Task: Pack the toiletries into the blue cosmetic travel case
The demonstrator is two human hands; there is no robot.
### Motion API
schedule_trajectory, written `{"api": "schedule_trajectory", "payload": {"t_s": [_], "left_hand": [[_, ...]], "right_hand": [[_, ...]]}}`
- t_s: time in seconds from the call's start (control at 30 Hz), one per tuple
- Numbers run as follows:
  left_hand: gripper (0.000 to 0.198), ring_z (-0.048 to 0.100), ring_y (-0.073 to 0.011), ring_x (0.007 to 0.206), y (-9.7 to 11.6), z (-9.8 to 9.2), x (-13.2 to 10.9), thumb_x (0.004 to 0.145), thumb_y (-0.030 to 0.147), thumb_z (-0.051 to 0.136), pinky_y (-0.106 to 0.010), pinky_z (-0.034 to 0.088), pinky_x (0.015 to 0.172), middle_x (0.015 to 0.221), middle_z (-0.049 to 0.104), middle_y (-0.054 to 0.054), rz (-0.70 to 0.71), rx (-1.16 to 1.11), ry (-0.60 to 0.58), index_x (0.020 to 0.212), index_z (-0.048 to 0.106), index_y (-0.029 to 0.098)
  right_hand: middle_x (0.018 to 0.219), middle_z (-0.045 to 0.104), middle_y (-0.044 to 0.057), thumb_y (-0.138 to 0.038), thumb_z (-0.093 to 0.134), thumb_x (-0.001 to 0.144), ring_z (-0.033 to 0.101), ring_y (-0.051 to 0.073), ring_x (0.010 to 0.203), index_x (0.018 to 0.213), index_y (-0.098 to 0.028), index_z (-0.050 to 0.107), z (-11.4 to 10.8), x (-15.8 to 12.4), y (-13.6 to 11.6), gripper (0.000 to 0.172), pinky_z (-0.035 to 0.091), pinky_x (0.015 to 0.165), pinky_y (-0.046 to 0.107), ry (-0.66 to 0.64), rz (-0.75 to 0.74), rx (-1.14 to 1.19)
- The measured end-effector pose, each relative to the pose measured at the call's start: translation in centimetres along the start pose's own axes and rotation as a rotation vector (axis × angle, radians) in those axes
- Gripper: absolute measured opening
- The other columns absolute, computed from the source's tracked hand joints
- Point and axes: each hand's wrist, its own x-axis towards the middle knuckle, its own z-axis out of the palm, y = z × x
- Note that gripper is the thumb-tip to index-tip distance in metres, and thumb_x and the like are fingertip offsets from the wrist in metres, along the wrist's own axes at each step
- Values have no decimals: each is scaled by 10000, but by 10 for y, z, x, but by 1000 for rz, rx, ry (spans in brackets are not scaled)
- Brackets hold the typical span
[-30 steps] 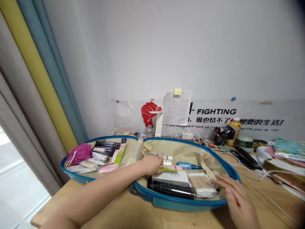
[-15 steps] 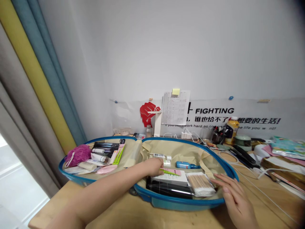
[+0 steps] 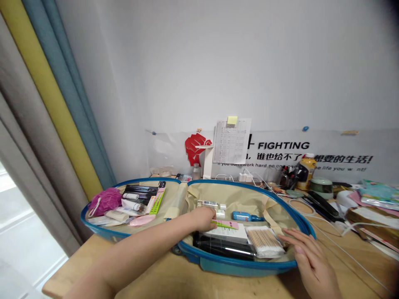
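Observation:
An open blue suitcase [image 3: 246, 270] with a beige lining lies on the table. My left hand [image 3: 205, 219] is inside its right half, with fingers closed around one end of a slim green stick-like item [image 3: 226, 225]; its exact kind is unclear. Under that item are a pink-and-white card and a white box [image 3: 230, 238]. A pack of cotton swabs [image 3: 264, 241] and a shiny black cylinder [image 3: 222, 246] lie nearer to me. Behind are a blue bottle [image 3: 246, 216] and a clear bottle [image 3: 209, 204]. My right hand [image 3: 314, 257] rests on the suitcase's right rim, fingers extended and holding nothing.
The suitcase's left half holds a purple bath puff [image 3: 106, 201], tubes and pink-and-green packs [image 3: 157, 200]. To the right on the table [image 3: 346, 257] are cables, a black device [image 3: 322, 205], a yellow bottle [image 3: 304, 172] and packets. Curtains [image 3: 56, 95] hang at the left.
The view has shifted slightly, so everything appears a little farther right. Both hands keep nearly the same places relative to the suitcase.

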Motion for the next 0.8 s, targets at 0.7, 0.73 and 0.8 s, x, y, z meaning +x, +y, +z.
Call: {"api": "schedule_trajectory", "payload": {"t_s": [0.7,0.73,0.8], "left_hand": [[326,616,-190,950,-171,-9,-78,901,388,562,-399,529,818,1108,615,-66,-736,-162,149,1129,577,156],[329,616,-191,950,-172,-7,-78,901,392,561,-399,529,818,1107,615,-66,-745,-161,133,1128,577,156],[330,615,-192,956,-171,-5,-77,900,394,562,-399,527,820,1111,614,-67,-754,-159,107,1129,577,157]], "right_hand": [[988,706,63,-398,370,915,638,248,974,893,-239,713,4,-3,2,379,487,849,446,18,18,49],[989,706,63,-395,371,915,638,247,973,894,-238,712,3,-3,2,376,488,850,445,15,16,47],[990,707,68,-403,362,916,639,245,975,888,-234,712,2,-2,2,390,485,864,445,3,25,38]]}}
